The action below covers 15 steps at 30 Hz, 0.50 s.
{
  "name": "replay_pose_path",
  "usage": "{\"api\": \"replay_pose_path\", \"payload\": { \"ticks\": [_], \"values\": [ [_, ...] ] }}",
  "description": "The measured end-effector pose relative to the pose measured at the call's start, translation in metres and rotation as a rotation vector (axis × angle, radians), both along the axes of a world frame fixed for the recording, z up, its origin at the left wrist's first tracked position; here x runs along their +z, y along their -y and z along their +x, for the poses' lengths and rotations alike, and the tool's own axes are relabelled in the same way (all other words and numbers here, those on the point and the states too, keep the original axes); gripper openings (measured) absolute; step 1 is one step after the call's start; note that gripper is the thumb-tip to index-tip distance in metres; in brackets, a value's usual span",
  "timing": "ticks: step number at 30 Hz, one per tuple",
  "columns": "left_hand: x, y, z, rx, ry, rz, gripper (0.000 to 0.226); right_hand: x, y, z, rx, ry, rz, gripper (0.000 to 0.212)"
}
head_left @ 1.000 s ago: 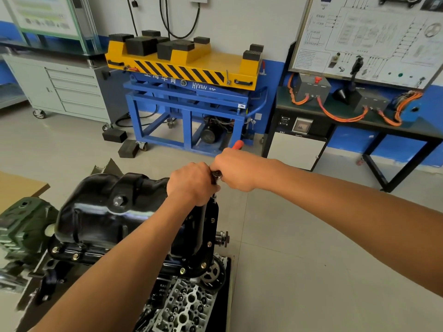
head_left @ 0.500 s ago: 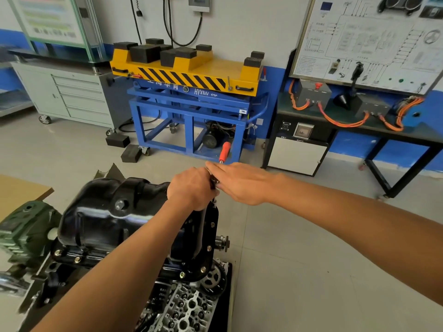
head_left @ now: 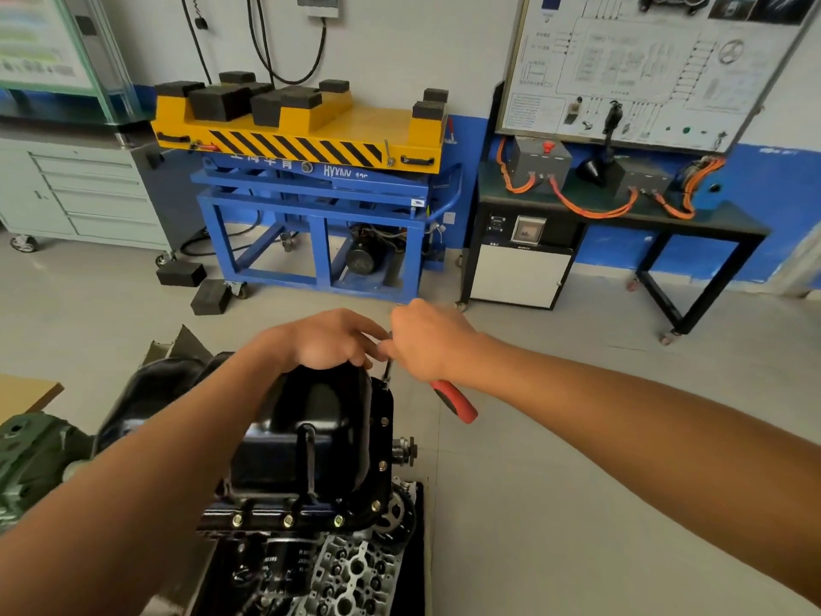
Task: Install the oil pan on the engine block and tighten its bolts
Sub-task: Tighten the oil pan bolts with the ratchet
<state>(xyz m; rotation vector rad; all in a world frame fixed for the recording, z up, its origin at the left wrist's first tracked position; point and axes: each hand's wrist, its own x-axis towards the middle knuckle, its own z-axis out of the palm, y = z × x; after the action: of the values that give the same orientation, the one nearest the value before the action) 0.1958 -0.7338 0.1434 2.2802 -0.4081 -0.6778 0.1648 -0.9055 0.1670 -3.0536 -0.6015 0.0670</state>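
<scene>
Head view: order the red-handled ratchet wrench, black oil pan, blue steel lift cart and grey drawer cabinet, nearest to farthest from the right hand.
1. Red-handled ratchet wrench: gripped in the right hand.
2. Black oil pan: just left and below.
3. Blue steel lift cart: ahead, across the floor.
4. Grey drawer cabinet: far left, by the wall.

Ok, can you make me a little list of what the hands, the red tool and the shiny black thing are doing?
Left hand: rests on top of the glossy black metal oil pan, fingertips by the tool's head
Right hand: grips the red-handled metal ratchet wrench
Wrench: socket end points down at the pan's far right edge
Bolts: small shiny bolts sit along the pan's near rim
Behind: yellow and blue lift table
</scene>
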Motion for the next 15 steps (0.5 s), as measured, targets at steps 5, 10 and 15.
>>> {"api": "replay_pose_path", "payload": {
  "ticks": [5, 10, 15],
  "values": [
    [-0.005, 0.000, 0.016, -0.158, -0.011, -0.024, 0.042, 0.001, -0.012, -0.004, -0.200, -0.090, 0.075, 0.028],
    [-0.015, 0.002, 0.030, -0.217, 0.031, -0.037, 0.014, 0.007, -0.014, -0.003, -0.312, -0.226, 0.291, 0.039],
    [-0.024, 0.006, 0.042, -0.238, 0.009, -0.083, 0.005, 0.007, -0.014, -0.004, -0.186, -0.145, 0.119, 0.037]
  ]
}}
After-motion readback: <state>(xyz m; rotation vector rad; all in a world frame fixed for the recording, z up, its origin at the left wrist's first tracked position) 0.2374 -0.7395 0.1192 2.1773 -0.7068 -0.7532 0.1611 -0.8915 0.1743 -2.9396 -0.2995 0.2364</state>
